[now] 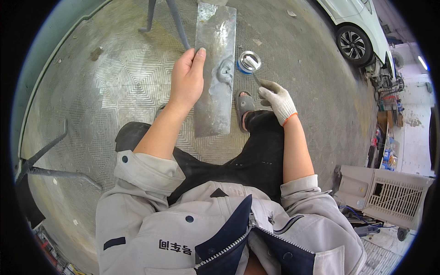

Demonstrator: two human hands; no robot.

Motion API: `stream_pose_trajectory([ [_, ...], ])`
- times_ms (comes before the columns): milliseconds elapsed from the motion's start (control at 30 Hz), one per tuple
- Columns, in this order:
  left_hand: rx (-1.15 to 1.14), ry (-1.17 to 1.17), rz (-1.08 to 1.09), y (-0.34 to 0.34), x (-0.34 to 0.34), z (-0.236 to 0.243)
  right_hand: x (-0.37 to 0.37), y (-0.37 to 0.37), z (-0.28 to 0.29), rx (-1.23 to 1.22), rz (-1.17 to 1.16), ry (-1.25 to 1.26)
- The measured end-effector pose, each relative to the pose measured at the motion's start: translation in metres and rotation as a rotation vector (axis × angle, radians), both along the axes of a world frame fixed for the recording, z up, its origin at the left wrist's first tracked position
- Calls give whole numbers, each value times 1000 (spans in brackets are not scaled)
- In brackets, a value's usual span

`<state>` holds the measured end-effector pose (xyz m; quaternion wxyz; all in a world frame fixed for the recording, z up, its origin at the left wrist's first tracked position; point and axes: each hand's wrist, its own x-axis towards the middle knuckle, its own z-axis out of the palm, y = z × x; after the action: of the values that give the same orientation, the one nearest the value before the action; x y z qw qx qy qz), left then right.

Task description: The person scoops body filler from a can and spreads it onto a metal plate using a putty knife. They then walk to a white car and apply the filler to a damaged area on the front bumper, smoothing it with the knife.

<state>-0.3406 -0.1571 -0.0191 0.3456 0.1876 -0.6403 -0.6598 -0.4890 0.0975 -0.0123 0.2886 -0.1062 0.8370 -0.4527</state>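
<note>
My bare left hand [189, 75] is closed on the left edge of a long, flat metal board [213, 110], thumb on top. A lump of grey putty [225, 72] sits on the board's right side, with thinner grey smears around it. My right hand [277, 98], in a white knit glove with an orange cuff, is closed on a slim metal tool [257, 79]. The tool's far end reaches a small round tin [243, 67] with a blue side, just right of the board. A whitish mass shows in the tin; the tool's tip cannot be told apart there.
My sandalled foot [244, 110] is on the patterned floor [142, 82] beside the board. Grey metal stand legs [176, 23] rise at the top, and another stand [46, 158] is at left. A white car [353, 43] stands far right, above a beige slatted plastic case [385, 192].
</note>
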Motion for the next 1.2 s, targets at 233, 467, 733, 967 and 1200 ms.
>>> stream_pose_trajectory([
  [233,20,-16,3,5,-3,1,0,5,2,-17,0,-2],
  [467,-2,-17,-27,4,-6,-4,-1,7,2,-23,12,-1],
  [733,-63,-24,-14,3,-8,-9,-3,8,0,-31,10,-17],
  [967,-44,-27,-30,5,-6,-5,-1,8,2,-25,16,-10],
  [1200,-18,-40,-34,6,-6,-2,0,8,4,-16,11,-7],
])
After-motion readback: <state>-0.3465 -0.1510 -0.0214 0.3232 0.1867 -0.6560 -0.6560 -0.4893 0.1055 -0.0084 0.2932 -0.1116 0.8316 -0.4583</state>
